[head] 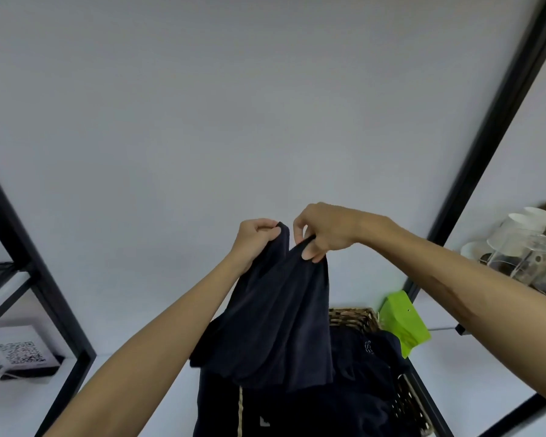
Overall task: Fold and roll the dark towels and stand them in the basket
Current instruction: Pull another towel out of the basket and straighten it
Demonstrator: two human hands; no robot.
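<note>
- Dark towel (278, 313) is hanging in the air, above a woven basket (353, 318) of dark laundry.
- Left hand (254, 239) and right hand (323, 230) are each pinching its top edge.

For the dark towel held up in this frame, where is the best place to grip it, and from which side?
Probably at its two top corners, from above. The dark towel hangs freely over the wicker basket, and the left hand and right hand already pinch its upper edge close together, so its weight pulls it straight. Spreading that grip apart would likely open it flat for folding.
</note>
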